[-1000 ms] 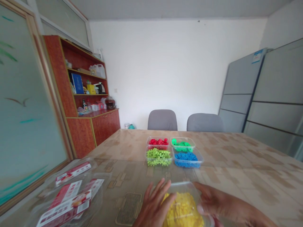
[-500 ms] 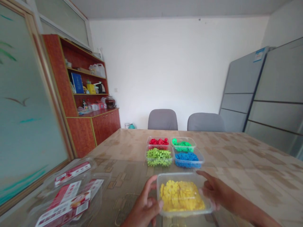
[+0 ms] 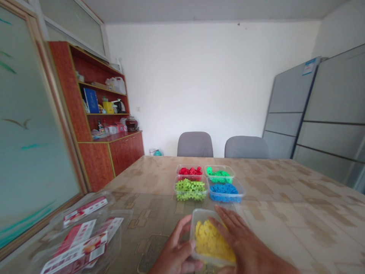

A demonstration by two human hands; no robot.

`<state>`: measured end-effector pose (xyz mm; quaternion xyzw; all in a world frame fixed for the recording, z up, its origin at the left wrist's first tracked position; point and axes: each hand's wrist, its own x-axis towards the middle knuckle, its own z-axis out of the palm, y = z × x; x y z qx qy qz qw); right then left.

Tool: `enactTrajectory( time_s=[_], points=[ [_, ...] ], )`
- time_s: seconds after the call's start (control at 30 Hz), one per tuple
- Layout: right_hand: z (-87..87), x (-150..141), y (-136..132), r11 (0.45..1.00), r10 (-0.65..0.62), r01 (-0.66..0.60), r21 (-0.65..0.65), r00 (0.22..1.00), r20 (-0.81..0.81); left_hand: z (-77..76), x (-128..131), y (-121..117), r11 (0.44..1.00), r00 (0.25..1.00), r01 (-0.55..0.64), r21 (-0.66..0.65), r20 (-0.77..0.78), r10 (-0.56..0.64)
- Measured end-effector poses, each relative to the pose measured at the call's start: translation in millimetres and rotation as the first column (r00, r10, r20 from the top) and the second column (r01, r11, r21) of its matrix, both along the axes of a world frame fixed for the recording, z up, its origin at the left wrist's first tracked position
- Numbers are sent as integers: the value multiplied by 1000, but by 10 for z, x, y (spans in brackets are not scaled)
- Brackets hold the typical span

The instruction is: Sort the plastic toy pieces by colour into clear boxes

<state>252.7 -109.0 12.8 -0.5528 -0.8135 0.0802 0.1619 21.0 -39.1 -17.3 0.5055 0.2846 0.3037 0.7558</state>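
Note:
A clear plastic tub (image 3: 196, 217) of yellow flower-shaped plastic pieces (image 3: 211, 236) is in front of me at the table's near edge. My left hand (image 3: 179, 247) grips its left side, the thumb at the near corner and the fingers along the side. Across the tub's right part lies my right hand (image 3: 242, 239), its fingers stretched out over the top and hiding that end. Whether a lid covers the tub I cannot tell. Beyond it stand tubs of light green pieces (image 3: 190, 186), blue pieces (image 3: 224, 190), red pieces (image 3: 190, 171) and green pieces (image 3: 219, 176).
Several clear lids with red and white labels (image 3: 82, 243) lie in an overlapping pile at the left. The patterned table (image 3: 285, 198) extends to two grey chairs (image 3: 195, 144) at its far side. A wooden cabinet (image 3: 122, 152) stands at the back left.
My right hand has moved left from the tub's right edge to lie over its right part. My left hand still grips the left side.

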Motion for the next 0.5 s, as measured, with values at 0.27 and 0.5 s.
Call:
enactTrajectory(
  time_s=[0.27,0.5],
  points=[
    [86,-127,-6,999,-37,35,22,989,145,-80,28,22,999,999,35,29,4,-35],
    [281,-10,-48,999,47,-46,-16,998,50,-1,96,47,999,999,25,48,-37,-23]
  ],
)
